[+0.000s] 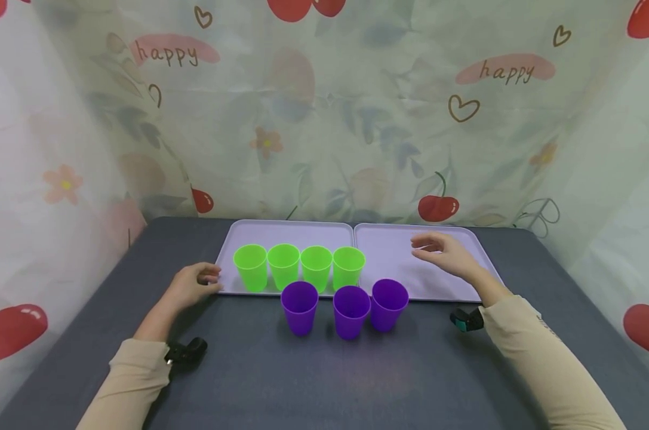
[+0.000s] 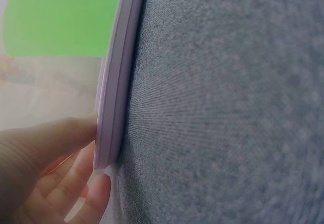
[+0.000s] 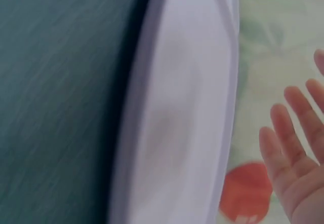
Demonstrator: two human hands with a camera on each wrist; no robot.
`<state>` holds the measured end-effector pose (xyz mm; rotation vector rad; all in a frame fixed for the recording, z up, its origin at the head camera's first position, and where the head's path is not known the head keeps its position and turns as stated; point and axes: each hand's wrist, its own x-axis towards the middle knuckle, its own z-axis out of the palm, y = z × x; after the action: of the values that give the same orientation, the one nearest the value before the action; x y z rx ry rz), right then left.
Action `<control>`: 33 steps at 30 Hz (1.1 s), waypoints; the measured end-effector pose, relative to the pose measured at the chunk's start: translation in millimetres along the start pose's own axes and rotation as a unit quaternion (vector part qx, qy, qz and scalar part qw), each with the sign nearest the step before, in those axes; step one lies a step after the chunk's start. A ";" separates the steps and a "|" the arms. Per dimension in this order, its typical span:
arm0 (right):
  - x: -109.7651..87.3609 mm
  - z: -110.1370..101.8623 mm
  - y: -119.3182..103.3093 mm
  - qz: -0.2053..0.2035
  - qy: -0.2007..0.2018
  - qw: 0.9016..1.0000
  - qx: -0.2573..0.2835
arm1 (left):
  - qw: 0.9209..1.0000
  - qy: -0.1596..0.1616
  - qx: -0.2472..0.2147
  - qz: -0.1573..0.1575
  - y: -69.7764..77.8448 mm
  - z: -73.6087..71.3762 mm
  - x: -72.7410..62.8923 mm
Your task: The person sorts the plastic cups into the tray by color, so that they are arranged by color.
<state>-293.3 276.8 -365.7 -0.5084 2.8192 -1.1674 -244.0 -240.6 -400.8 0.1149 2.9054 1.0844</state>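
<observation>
A row of several green cups (image 1: 283, 267) stands upright on the left lilac tray (image 1: 303, 229). Just in front of the trays, three purple cups (image 1: 300, 308) stand upright on the dark table. My left hand (image 1: 192, 283) is at the left tray's front left corner; in the left wrist view its thumb (image 2: 66, 139) touches the rim, and the loosely bent fingers lie around the corner. Over the right lilac tray (image 1: 388, 263) hovers my right hand (image 1: 442, 254), holding nothing. Its fingers (image 3: 289, 133) look straight and spread in the right wrist view.
The two trays lie side by side at the back of the dark table (image 1: 324, 382). Behind and beside them hangs a patterned cloth (image 1: 335, 119). A thin coiled cord (image 1: 541, 216) is near the back right corner.
</observation>
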 end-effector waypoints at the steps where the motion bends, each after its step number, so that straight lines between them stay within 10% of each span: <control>1: -5.2 -3.5 3.7 0.008 0.007 1.000 -0.002 | 1.000 0.000 -0.001 0.002 -0.1 -0.4 0.2; 20: -100.1 -37.6 61.6 0.160 0.107 0.975 -0.111 | 1.000 -0.001 -0.001 0.004 -0.9 -2.3 3.2; 33: -105.2 -33.3 72.8 0.168 0.102 0.971 -0.135 | 0.998 0.043 0.003 0.052 -2.3 1.4 -3.0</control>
<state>-220.0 381.0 -401.0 0.0924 3.0902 -0.8209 -241.1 -241.6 -403.4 0.2277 3.0100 1.1236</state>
